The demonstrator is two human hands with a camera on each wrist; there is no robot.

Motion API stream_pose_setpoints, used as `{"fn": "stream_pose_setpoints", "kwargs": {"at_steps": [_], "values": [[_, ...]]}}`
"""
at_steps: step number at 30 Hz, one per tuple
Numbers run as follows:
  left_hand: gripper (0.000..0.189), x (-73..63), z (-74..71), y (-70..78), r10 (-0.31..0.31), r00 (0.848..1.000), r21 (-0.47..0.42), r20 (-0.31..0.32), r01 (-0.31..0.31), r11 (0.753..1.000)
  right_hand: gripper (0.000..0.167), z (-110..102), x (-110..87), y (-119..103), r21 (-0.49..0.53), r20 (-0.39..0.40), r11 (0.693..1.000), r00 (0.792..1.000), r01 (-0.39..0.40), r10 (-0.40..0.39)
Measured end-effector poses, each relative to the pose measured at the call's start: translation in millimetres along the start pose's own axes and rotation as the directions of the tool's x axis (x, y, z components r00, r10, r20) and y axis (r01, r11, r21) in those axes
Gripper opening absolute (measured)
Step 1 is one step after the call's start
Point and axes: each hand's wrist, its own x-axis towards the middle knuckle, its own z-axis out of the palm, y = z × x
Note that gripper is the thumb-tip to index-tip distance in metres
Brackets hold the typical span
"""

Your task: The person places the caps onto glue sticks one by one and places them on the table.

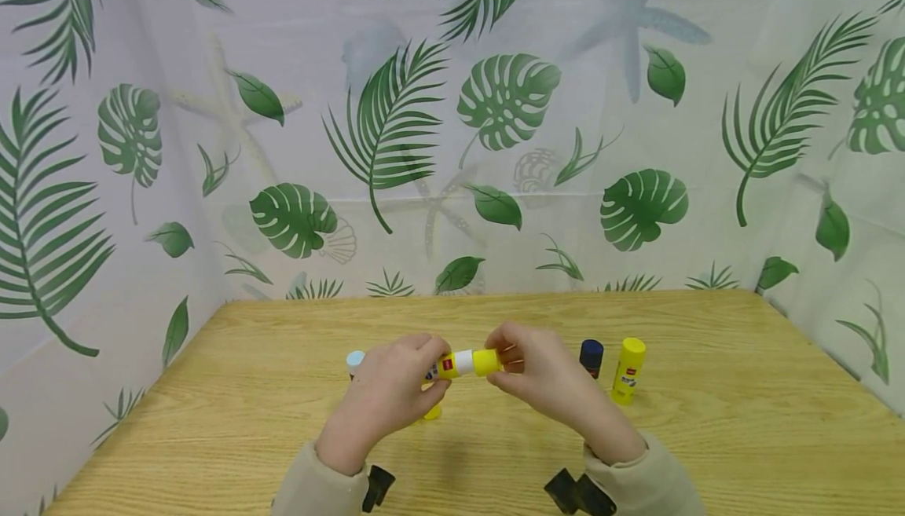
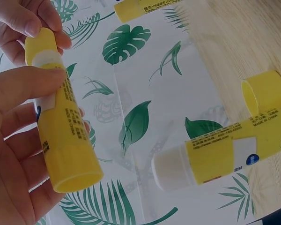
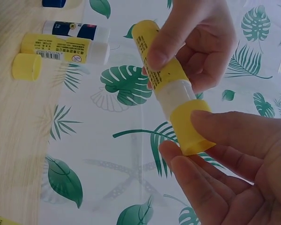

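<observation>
My left hand (image 1: pixel 396 382) grips the yellow body of a glue stick (image 1: pixel 447 366), held above the table and pointing to the right. Its white collar (image 3: pixel 176 96) shows between the body and a yellow cap (image 1: pixel 485 362), which sits over the end. The thumb and fingertips of my right hand (image 1: pixel 544 378) pinch that cap. Behind the left hand, mostly hidden in the head view, stands an uncapped yellow glue stick (image 2: pixel 220 157) with a white top. A loose yellow cap (image 2: pixel 264 91) rests on the table near it.
To the right stand a capped yellow glue stick (image 1: pixel 628 372) and a dark-blue-capped one (image 1: pixel 591 356), partly behind the right hand. A navy glue stick (image 3: pixel 75 30) with a white top stands beside the uncapped yellow one. A leaf-print cloth (image 1: pixel 452 147) hangs behind the wooden table (image 1: pixel 283 327).
</observation>
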Motion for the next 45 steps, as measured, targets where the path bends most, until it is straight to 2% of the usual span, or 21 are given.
{"fn": "stream_pose_setpoints", "kwargs": {"at_steps": [7, 12, 15, 23, 32, 39, 45], "values": [[0.023, 0.2, -0.4, -0.9, -0.006, 1.000, 0.014, 0.004, 0.006, 1.000, 0.022, -2.2, -0.7, -0.7, 0.005, -0.002, 1.000, 1.000, 0.024, -0.024], [0.023, -0.3, -1.5, -1.9, -0.016, 1.000, 0.021, -0.014, 0.016, 1.000, 0.022, -2.7, -0.5, 0.1, -0.040, -0.020, 0.998, 0.999, 0.041, -0.042], [0.023, -0.5, -1.6, -2.3, -0.012, 1.000, 0.023, -0.026, 0.013, 1.000, 0.023, -2.1, 0.0, -0.1, -0.062, -0.031, 0.998, 0.999, 0.021, -0.023], [0.023, -0.6, -2.2, -2.0, -0.004, 0.999, 0.014, -0.044, 0.004, 1.000, 0.024, 1.2, -0.3, -1.7, -0.046, -0.073, 0.998, 0.996, -0.045, 0.041], [0.023, -0.4, -4.1, -0.2, 0.005, 0.998, 0.016, -0.057, -0.004, 1.000, 0.025, 2.0, -0.9, -3.2, -0.077, -0.084, 0.996, 0.995, -0.052, 0.045], [0.024, -0.6, -5.0, 0.4, 0.009, 0.998, 0.019, -0.061, -0.008, 1.000, 0.026, 1.6, 0.1, -3.6, -0.114, -0.091, 0.993, 0.996, -0.021, 0.011], [0.024, -0.3, -5.5, 1.0, 0.008, 0.998, 0.013, -0.059, -0.007, 1.000, 0.030, 4.1, 1.1, -2.4, -0.149, -0.088, 0.987, 0.995, -0.059, 0.046]]}}
